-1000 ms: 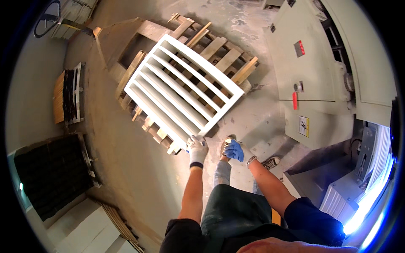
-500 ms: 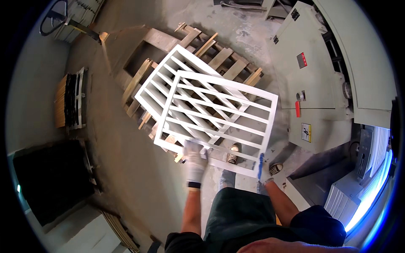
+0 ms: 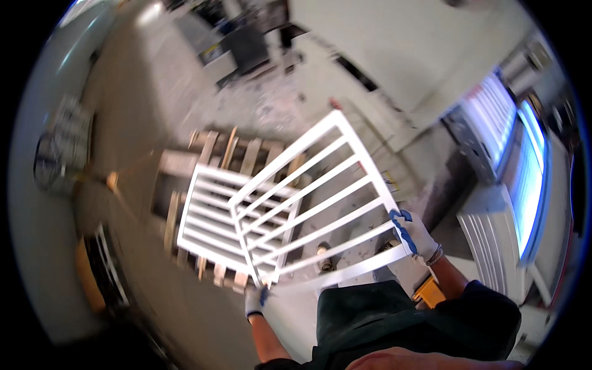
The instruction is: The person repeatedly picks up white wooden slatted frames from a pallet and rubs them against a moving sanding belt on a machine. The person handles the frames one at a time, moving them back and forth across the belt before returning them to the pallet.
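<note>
A white slatted frame [image 3: 372, 179] is lifted in front of me, tilted, its far corner raised toward the machine. My right hand [image 3: 418, 235], in a white and blue work glove, is closed around the frame's right rail near its near corner. At the near left corner my left hand [image 3: 255, 302], gloved the same way, grips the frame; its fingers are partly hidden. Behind and below it, a second white slatted frame [image 3: 189, 203] lies on a wooden pallet [image 3: 251, 155], partly covered from sight by the held one.
A large pale machine cabinet [image 3: 407, 55] stands at the far right. Right of me are a ribbed grey metal housing [image 3: 487, 240] and a brightly lit panel [image 3: 527, 185]. A yellow object [image 3: 430, 292] sits by my right side. A pallet jack [image 3: 61, 161] and stacked panels [image 3: 102, 265] are at left.
The upper frame has come off the lower one, swinging right with its far corner up. My right hand has moved up its right rail, my left hand down-left. My view has turned right.
</note>
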A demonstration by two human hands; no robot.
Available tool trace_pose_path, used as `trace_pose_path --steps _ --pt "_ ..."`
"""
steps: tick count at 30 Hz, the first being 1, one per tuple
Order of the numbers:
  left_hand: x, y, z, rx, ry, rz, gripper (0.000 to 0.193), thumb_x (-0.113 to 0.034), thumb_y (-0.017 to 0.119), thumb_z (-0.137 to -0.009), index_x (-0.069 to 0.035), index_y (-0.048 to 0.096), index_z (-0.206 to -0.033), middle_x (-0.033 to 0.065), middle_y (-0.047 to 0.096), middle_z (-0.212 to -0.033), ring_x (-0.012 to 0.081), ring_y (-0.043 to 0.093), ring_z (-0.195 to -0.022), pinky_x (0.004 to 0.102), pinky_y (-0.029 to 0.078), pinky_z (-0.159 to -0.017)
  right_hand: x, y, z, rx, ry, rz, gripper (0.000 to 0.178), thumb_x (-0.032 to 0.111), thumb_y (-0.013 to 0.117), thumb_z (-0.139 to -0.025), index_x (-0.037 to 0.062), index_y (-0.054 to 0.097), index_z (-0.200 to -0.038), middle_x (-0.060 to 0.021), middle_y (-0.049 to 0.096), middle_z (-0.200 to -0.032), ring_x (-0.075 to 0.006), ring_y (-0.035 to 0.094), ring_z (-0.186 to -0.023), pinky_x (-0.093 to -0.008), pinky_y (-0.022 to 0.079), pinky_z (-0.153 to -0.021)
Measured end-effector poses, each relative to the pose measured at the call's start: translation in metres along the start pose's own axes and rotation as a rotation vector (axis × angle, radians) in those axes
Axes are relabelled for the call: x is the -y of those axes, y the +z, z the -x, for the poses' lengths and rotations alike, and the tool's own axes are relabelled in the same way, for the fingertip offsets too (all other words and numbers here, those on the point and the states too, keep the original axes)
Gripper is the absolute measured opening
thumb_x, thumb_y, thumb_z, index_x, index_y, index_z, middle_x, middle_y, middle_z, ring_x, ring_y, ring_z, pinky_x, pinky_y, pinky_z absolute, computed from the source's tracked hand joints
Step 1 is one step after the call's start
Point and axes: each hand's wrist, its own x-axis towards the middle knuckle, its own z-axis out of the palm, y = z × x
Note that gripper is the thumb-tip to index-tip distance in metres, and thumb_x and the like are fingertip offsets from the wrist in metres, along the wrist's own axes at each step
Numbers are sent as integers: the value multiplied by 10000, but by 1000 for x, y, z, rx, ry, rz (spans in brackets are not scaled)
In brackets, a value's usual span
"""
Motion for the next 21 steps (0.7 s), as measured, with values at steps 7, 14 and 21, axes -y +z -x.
trace_pose_path --steps 7,14,21 --pt "-67 87 49 74 264 922 190 -196 574 -890 -41 601 -998 57 614 -763 184 570 -676 282 444 -644 127 -101 112 -1 -353 406 378 205 732 -795 -35 605 -1059 -153 597 -790 -113 543 -733 -280 463 -694" --pt "-271 132 191 -105 729 685 232 -227 519 -912 -24 611 -848 81 608 -793 202 578 -715 329 474 -635 158 -233 166 276 -764 -335 791 428 744 -762 -11 445 -1349 -157 593 -1190 -286 581 -1089 -433 467 -961" --pt "-363 173 301 -428 1282 210 246 -213 547 -960 23 606 -994 98 612 -902 201 588 -835 312 487 -768 76 -292 133 97 -843 -961 570 302 661 -893 -6 450 -1323 -136 566 -1265 -271 580 -1158 -428 480 -1002"
